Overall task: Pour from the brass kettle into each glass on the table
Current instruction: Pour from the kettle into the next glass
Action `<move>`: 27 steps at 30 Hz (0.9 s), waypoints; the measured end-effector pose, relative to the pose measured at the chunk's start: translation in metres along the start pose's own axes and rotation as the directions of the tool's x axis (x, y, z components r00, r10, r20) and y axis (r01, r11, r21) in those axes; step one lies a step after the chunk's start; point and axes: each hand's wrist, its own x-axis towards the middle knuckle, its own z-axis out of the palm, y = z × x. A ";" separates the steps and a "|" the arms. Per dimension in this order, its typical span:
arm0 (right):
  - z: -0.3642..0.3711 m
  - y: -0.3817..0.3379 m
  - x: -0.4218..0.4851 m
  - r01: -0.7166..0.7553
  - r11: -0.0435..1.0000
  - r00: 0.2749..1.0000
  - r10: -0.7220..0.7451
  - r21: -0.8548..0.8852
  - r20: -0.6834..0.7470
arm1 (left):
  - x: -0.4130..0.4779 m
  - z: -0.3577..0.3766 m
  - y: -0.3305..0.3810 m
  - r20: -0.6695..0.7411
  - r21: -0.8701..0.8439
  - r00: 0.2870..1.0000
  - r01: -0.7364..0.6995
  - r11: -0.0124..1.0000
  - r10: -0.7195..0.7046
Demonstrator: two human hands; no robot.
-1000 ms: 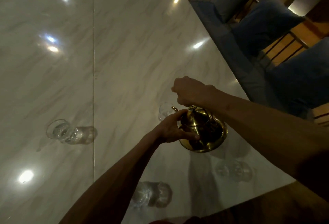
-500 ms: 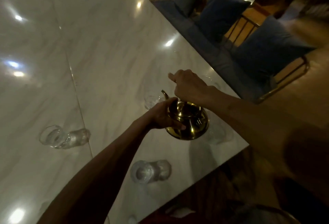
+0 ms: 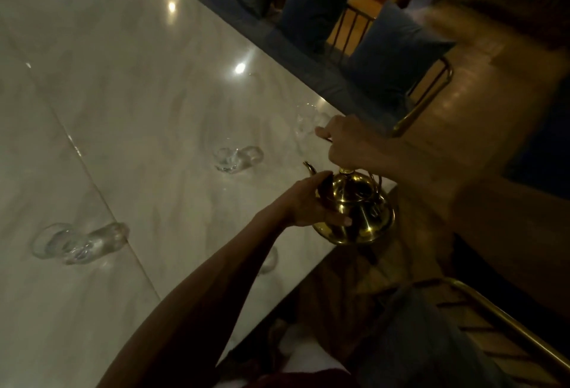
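Note:
The brass kettle (image 3: 357, 208) hangs in the air over the table's right edge, spout pointing left and up. My right hand (image 3: 348, 143) grips its handle from above. My left hand (image 3: 311, 202) holds the kettle's body on the spout side, thumb curled underneath. A clear glass (image 3: 237, 157) stands left of the spout on the white marble table (image 3: 138, 103). Another glass (image 3: 77, 241) is at the near left. A faint one (image 3: 308, 122) shows behind my right hand, and one (image 3: 268, 259) is partly hidden by my left forearm.
A bench with blue cushions (image 3: 314, 4) and a brass frame runs along the table's far right side. A chair with a brass rail (image 3: 499, 316) is at the lower right. Wooden floor lies beyond. The picture is dim and blurred.
The view swung left to right across the table. The kettle, held by both hands, now sits nearer the table's right edge, away from the glass it was tipped over.

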 end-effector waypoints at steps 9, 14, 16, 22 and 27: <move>0.008 0.054 -0.014 -0.066 0.994 0.994 0.073 -0.084 0.082 | 0.027 0.047 0.021 0.093 0.013 0.995 -0.046 0.999 0.045; 0.019 0.081 0.008 0.016 0.992 0.989 0.003 -0.126 0.150 | 0.046 0.064 0.026 0.072 -0.011 0.996 -0.044 0.999 0.045; 0.023 0.089 0.018 0.042 0.989 0.982 -0.015 -0.142 0.186 | 0.055 0.069 0.025 0.064 -0.023 0.997 -0.050 0.998 0.052; 0.029 0.103 0.040 0.097 0.988 0.968 -0.066 -0.119 0.240 | 0.080 0.082 0.024 0.012 -0.033 1.000 0.028 0.999 -0.027; 0.030 0.109 0.056 0.142 0.979 0.951 -0.095 -0.144 0.294 | 0.093 0.089 0.024 -0.014 -0.104 0.998 0.053 0.993 -0.054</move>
